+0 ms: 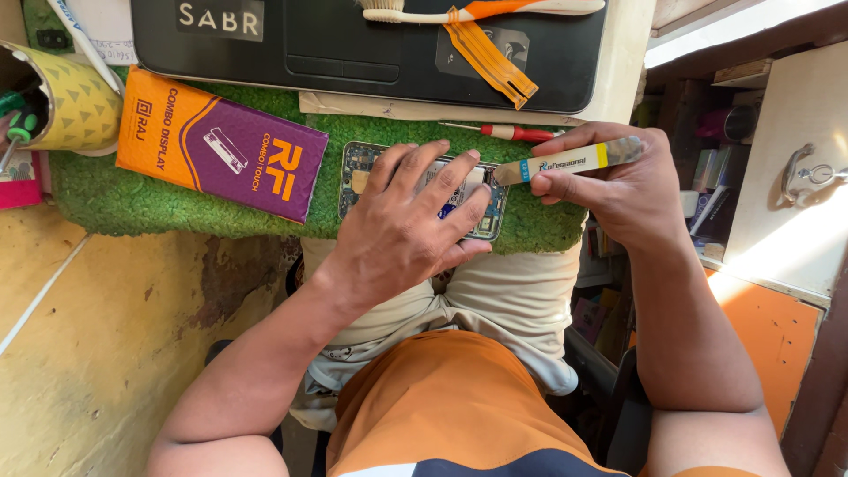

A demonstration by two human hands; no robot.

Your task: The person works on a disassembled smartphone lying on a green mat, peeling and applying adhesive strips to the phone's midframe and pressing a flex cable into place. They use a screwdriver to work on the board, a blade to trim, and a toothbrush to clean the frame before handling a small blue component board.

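At frame centre my left hand (402, 231) lies flat, fingers spread, on the opened phone (424, 188) resting on the green mat (132, 199); my right hand (618, 181) pinches a flat metal pry tool (565, 162), its tip touching the phone's right end, with a red screwdriver (512, 132) just above

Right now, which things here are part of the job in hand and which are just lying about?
In use:
left hand, pressing down on the opened phone
right hand, gripping the flat metal tool whose tip reaches the phone
green mat under the phone

Lying about:
orange and purple box
red screwdriver
toothbrush
orange ribbon cable
yellow cup
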